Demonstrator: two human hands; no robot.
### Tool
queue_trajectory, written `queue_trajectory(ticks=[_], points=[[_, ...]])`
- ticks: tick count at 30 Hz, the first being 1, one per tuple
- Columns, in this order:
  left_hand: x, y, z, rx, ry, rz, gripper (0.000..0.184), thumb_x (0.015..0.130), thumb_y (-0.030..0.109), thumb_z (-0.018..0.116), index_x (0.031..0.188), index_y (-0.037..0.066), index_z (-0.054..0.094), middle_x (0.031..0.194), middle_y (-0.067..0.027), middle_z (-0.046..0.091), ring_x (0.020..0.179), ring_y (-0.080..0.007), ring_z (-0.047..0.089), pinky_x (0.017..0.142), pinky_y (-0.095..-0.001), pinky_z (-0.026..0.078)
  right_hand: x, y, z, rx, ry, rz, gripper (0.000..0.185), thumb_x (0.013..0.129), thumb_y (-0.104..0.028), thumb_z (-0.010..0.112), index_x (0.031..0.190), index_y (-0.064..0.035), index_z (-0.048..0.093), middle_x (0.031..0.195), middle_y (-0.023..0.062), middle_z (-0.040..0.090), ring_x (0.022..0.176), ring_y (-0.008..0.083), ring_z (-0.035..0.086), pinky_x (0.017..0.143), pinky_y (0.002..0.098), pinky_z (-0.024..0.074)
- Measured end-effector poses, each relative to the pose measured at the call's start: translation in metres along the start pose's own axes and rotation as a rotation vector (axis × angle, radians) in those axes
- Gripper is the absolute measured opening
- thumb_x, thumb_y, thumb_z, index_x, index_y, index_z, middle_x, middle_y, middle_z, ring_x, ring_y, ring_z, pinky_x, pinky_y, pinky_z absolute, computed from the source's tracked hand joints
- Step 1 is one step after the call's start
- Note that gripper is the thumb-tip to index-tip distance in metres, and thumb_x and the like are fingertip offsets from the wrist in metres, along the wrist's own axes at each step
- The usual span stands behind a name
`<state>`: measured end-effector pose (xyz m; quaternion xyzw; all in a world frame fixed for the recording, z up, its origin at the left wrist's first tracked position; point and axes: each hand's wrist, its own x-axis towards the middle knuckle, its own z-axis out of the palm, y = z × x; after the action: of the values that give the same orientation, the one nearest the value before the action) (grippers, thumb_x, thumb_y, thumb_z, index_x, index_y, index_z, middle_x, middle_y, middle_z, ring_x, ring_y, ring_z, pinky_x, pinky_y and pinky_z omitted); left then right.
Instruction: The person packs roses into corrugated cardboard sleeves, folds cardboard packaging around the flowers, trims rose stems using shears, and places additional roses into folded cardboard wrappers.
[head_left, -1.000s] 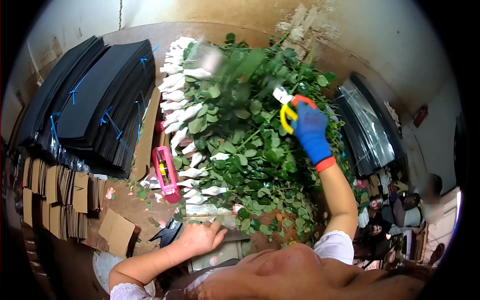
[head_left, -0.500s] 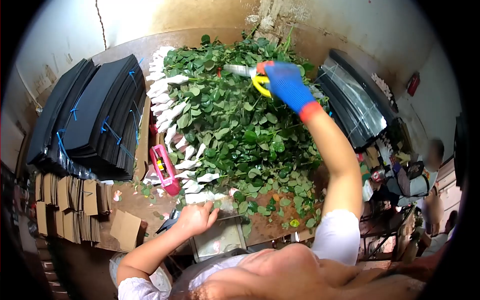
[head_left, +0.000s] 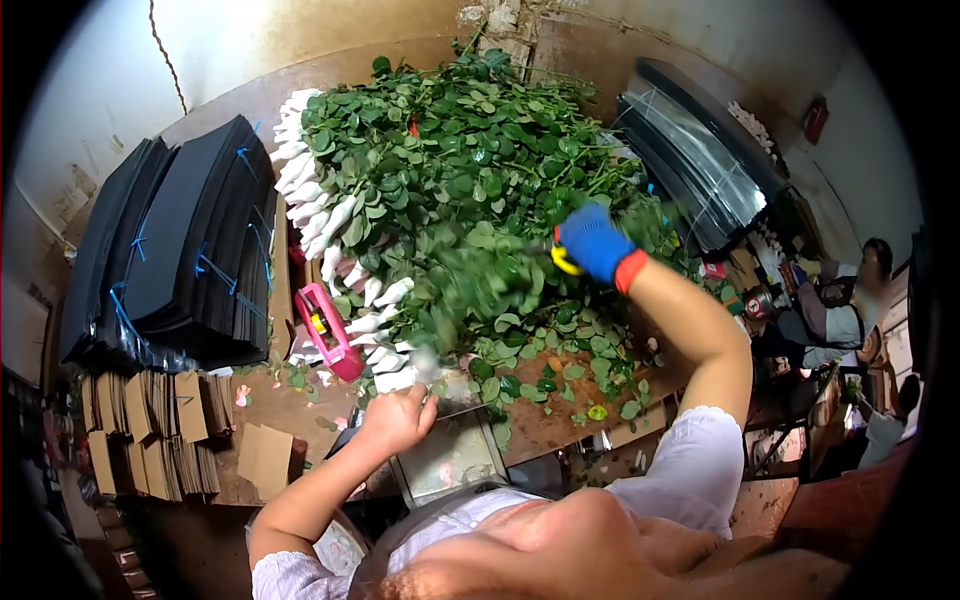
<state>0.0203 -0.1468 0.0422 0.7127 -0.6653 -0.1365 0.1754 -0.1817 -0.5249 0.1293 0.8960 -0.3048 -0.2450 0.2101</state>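
Observation:
My right hand [head_left: 597, 243], in a blue glove with a red cuff, is closed around yellow-handled shears [head_left: 567, 261] above the leafy pile. Leaves blur on both sides of this hand, and a stem seems to pass beneath it. The cut flower stems [head_left: 480, 150] lie heaped, their heads in white sleeves [head_left: 318, 222] along the left side. My bare left hand [head_left: 396, 420] is at the bench's front edge with fingers curled; whether anything is inside cannot be made out. Just above it is a blurred white-covered flower head [head_left: 425, 362].
A pink tape dispenser [head_left: 329, 333] stands left of the flower heads. Stacks of black sheets [head_left: 200, 215] tied with blue string and folded cardboard pieces [head_left: 150, 410] are farther left. Wrapped dark sheets [head_left: 690, 160] lean at right. Another person [head_left: 845, 300] is at far right.
My right hand has come down and nearer from the back of the pile with the shears. Leaves near it now blur with motion. My left hand has stayed near the bench edge.

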Motion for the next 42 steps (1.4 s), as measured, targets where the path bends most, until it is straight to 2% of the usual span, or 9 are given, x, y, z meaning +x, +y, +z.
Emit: queue_trajectory(ticks=[2, 7, 14, 16, 23, 28, 31, 34, 42], points=[[-0.001, 0.002, -0.002, -0.004, 0.023, 0.014, 0.032, 0.096, 0.033, 0.056, 0.086, 0.004, 0.061, 0.064, -0.0211, 0.066, 0.058, -0.0401, 0.067, 0.054, -0.0500, 0.055, -0.034, -0.027, 0.028, -0.011, -0.074, -0.014, 0.018, 0.088, -0.022, 0.064, 0.098, -0.0146, 0.078, 0.096, 0.0050, 0.076, 0.090, 0.0255, 0.072, 0.071, 0.0427, 0.0520], [-0.002, 0.002, -0.004, -0.024, -0.001, 0.013, 0.030, 0.098, 0.032, 0.055, 0.090, 0.004, 0.060, 0.068, -0.0199, 0.067, 0.060, -0.0400, 0.066, 0.054, -0.0497, 0.054, -0.043, -0.015, 0.089, 0.313, -0.330, -0.153, 0.039, 0.079, -0.038, 0.074, 0.107, -0.0112, 0.074, 0.100, 0.0141, 0.074, 0.093, 0.0325, 0.072, 0.082, 0.0472, 0.0553], [0.000, 0.006, -0.008, -0.023, -0.001, -0.016, 0.033, 0.098, 0.035, 0.054, 0.087, 0.004, 0.060, 0.067, -0.0211, 0.067, 0.062, -0.0419, 0.068, 0.057, -0.0522, 0.056, 0.000, 0.066, -0.080, 0.354, -0.010, 0.008, 0.025, 0.076, -0.030, 0.073, 0.092, -0.0114, 0.073, 0.087, 0.0133, 0.073, 0.080, 0.0325, 0.071, 0.072, 0.0435, 0.0562], [0.001, 0.006, -0.009, -0.023, 0.002, -0.014, 0.033, 0.098, 0.034, 0.054, 0.086, 0.004, 0.059, 0.067, -0.0206, 0.067, 0.062, -0.0417, 0.068, 0.057, -0.0519, 0.056, 0.046, 0.063, -0.061, 0.075, 0.362, 0.020, 0.016, 0.083, -0.018, 0.065, 0.090, -0.0106, 0.077, 0.086, 0.0122, 0.074, 0.081, 0.0314, 0.072, 0.066, 0.0468, 0.0527], [-0.001, 0.007, -0.010, 0.009, -0.028, -0.060, 0.031, 0.097, 0.033, 0.055, 0.088, 0.004, 0.060, 0.068, -0.0199, 0.067, 0.060, -0.0410, 0.066, 0.056, -0.0506, 0.054, 0.068, -0.037, 0.042, -0.285, 0.038, 0.200, 0.021, 0.087, -0.020, 0.060, 0.096, -0.0212, 0.079, 0.091, -0.0028, 0.075, 0.078, 0.0238, 0.067, 0.052, 0.0461, 0.0374], [0.001, 0.005, -0.007, 0.026, -0.048, -0.046, 0.030, 0.097, 0.033, 0.056, 0.088, 0.005, 0.060, 0.065, -0.0198, 0.066, 0.059, -0.0411, 0.066, 0.056, -0.0504, 0.054, -0.019, -0.049, 0.077, -0.101, -0.277, 0.145, 0.020, 0.092, -0.022, 0.062, 0.104, -0.0185, 0.078, 0.096, -0.0006, 0.075, 0.084, 0.0249, 0.070, 0.060, 0.0463, 0.0451], [-0.001, 0.002, -0.002, 0.011, -0.012, -0.016, 0.030, 0.097, 0.032, 0.055, 0.088, 0.005, 0.060, 0.062, -0.0196, 0.065, 0.058, -0.0409, 0.065, 0.055, -0.0501, 0.054, -0.034, -0.026, 0.121, 0.037, -0.148, 0.060, 0.020, 0.092, -0.020, 0.061, 0.105, -0.0168, 0.077, 0.097, 0.0019, 0.075, 0.092, 0.0257, 0.072, 0.070, 0.0457, 0.0506], [-0.001, 0.006, -0.008, 0.004, 0.046, 0.028, 0.029, 0.098, 0.032, 0.055, 0.087, 0.005, 0.061, 0.063, -0.0188, 0.065, 0.056, -0.0400, 0.065, 0.052, -0.0500, 0.053, -0.033, 0.026, 0.035, 0.014, -0.206, 0.118, 0.018, 0.083, -0.021, 0.070, 0.099, -0.0181, 0.077, 0.103, 0.0058, 0.075, 0.099, 0.0261, 0.072, 0.075, 0.0402, 0.0552], [-0.001, 0.002, -0.003, 0.003, 0.070, 0.051, 0.028, 0.096, 0.031, 0.059, 0.084, 0.005, 0.060, 0.065, -0.0163, 0.065, 0.053, -0.0380, 0.064, 0.048, -0.0472, 0.053, 0.085, 0.113, -0.131, -0.070, 1.045, 0.246, 0.014, 0.085, -0.021, 0.064, 0.095, -0.0218, 0.073, 0.090, 0.0065, 0.072, 0.084, 0.0258, 0.070, 0.068, 0.0426, 0.0520]])
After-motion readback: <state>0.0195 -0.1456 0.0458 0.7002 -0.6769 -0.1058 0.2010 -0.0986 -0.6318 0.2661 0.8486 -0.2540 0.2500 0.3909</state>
